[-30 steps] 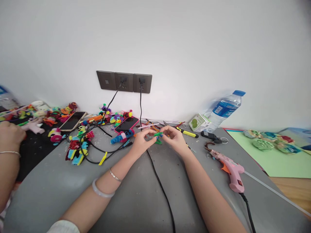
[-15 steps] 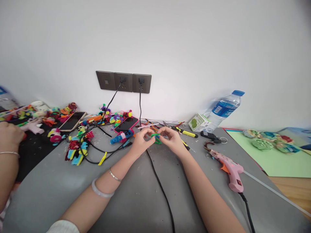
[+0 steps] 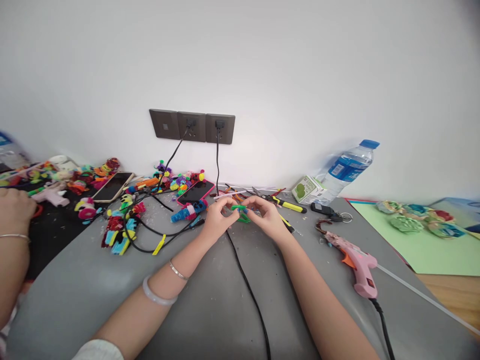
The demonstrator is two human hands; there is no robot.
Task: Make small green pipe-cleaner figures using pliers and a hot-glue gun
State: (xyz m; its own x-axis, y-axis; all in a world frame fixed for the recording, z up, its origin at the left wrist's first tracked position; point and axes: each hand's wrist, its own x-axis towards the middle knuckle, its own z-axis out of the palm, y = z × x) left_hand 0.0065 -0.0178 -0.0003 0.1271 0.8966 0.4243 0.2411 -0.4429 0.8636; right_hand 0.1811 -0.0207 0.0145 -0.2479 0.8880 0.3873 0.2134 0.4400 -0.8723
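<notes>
Between my two hands, above the grey table (image 3: 195, 300), is a small bent green pipe cleaner (image 3: 244, 218). My left hand (image 3: 217, 221) pinches its left side between thumb and fingertips. On the other side, my right hand (image 3: 269, 220) grips it the same way, and the fingertips of both hands almost meet. The fingers partly cover the piece, so its full shape is hidden. Just left of my left hand lies a blue and pink pipe-cleaner figure (image 3: 189, 211). Behind my right hand rest yellow-and-black handled pliers (image 3: 288, 204).
A pink glue gun (image 3: 358, 265) lies at right with its cord. Beyond stand a tilted water bottle (image 3: 348, 170), a juice carton (image 3: 307, 189) and keys (image 3: 332, 212). Phones (image 3: 197, 192), cables (image 3: 243, 275) and several fuzzy figures (image 3: 120, 227) spread leftward. Another person's hand (image 3: 15, 215) is far left.
Both hands keep their pinch on the green pipe cleaner, which has turned slightly between the fingertips. The other person's hand at the far left has shifted a little. Otherwise the table looks the same.
</notes>
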